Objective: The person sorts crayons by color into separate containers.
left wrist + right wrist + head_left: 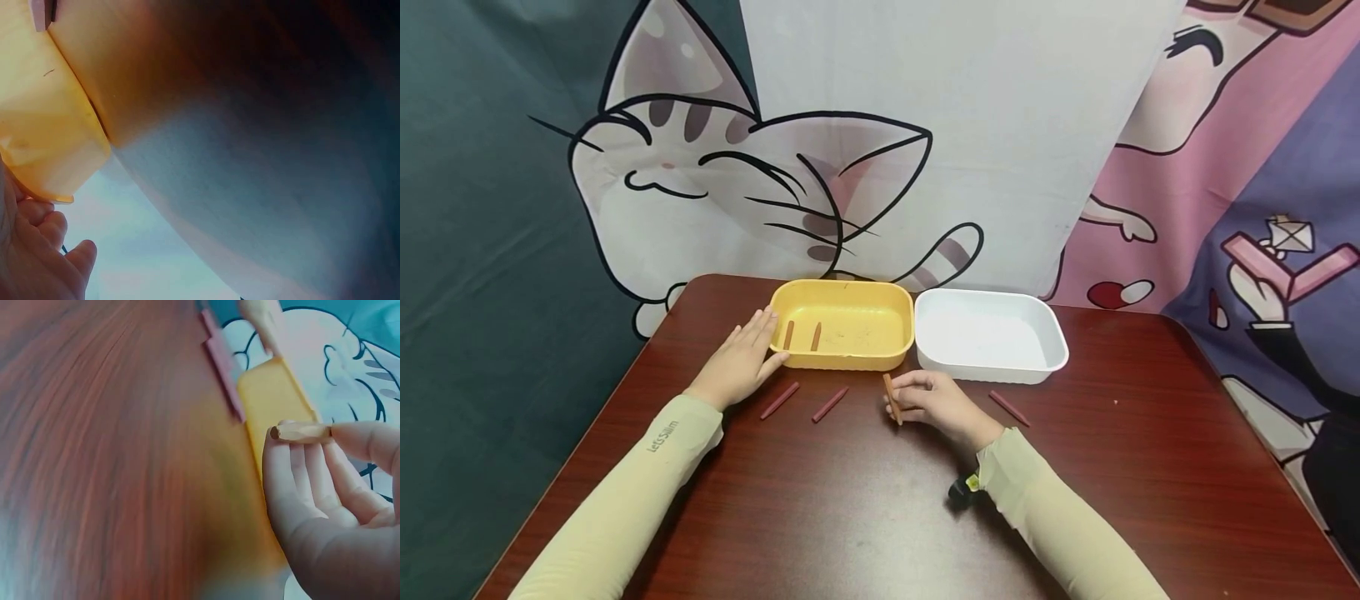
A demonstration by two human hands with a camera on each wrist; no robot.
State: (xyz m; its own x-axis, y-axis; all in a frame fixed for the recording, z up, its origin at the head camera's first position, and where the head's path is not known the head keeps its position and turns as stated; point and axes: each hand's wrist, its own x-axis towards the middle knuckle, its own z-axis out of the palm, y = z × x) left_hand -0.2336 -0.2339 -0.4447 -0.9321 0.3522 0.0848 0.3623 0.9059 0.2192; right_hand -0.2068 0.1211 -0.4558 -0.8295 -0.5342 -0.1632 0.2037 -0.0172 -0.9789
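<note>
My right hand pinches a light brown crayon between thumb and fingertips, above the table just in front of the trays. In the right wrist view the crayon has flat sides and a darker brown end. My left hand rests with straight fingers against the left end of a yellow tray. Inside that tray lie two brown crayons, one near its left wall and one beside it. The left wrist view catches the fingers at the tray's rim.
A white tray stands right beside the yellow one. Dark red crayons lie on the brown table: two before the yellow tray, another right of my right hand. A cartoon cat curtain hangs behind.
</note>
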